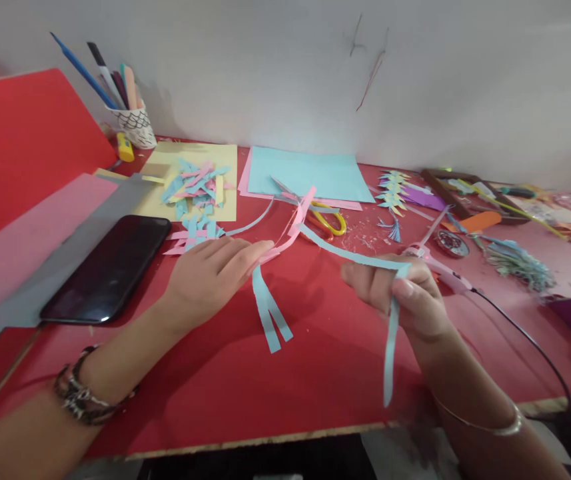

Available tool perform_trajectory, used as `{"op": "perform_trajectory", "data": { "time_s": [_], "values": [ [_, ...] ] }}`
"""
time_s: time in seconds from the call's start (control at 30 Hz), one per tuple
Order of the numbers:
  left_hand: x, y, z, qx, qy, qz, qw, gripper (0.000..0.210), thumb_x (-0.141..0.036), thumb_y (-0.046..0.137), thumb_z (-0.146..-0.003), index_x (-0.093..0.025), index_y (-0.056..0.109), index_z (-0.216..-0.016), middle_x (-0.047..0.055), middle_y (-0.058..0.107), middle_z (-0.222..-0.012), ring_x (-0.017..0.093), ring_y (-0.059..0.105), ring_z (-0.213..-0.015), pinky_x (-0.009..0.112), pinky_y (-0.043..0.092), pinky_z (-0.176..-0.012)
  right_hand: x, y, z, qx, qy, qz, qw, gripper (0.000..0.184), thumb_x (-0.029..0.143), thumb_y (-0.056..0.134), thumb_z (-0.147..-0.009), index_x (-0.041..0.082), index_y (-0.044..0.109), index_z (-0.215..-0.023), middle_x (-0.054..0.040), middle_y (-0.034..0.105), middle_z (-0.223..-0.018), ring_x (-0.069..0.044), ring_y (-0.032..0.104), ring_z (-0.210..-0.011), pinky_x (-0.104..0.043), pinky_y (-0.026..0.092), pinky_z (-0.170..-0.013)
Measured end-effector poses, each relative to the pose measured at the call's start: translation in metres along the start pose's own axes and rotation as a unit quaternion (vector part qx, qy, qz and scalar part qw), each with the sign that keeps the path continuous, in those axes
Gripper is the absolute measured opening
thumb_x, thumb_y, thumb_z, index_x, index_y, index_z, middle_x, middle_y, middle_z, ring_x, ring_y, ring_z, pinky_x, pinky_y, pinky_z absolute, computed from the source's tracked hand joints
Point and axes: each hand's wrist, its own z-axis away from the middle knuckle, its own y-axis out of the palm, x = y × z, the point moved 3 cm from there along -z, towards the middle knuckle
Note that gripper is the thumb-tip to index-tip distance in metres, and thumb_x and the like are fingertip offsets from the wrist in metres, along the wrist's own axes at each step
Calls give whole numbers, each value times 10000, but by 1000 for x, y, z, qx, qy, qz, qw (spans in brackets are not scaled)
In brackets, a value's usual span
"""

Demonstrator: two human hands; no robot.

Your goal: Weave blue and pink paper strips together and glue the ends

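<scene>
My left hand [215, 270] is closed around folded paper strips. A pink paper strip [302, 207] sticks up and out past its fingertips, and the two tails of a blue paper strip [268, 310] hang below them. My right hand [408, 290] pinches a long light-blue paper strip [350, 253] between thumb and fingers. That strip stretches over from the pink one, and its free end dangles under my right thumb. A pink-and-blue woven piece [195, 233] shows behind my left hand; whether it joins the held strips is hidden. Scissors [329, 219] with yellow handles lie beyond.
Cut paper scraps [198, 183] are heaped on a yellow sheet [160, 157]. Blue sheets [310, 170] lie at the back. A black phone [108, 270] is at left, near a pen cup [135, 127]. At right are a pink glue gun [442, 273] with its cord and a wooden tray [435, 180].
</scene>
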Motion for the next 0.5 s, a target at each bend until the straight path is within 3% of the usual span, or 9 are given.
{"op": "perform_trajectory", "data": {
  "time_s": [0.5],
  "values": [
    [-2,-4,0,-4,47,9,999,260,-71,511,-786,-156,489,-1031,15,661,-719,142,600,-632,263,453,-602,20,4,-3,34,-44,-25,998,447,361,356,-853,167,384,-452,45,327,-420,-55,309,-391,-264,306,-503]
  ]
}}
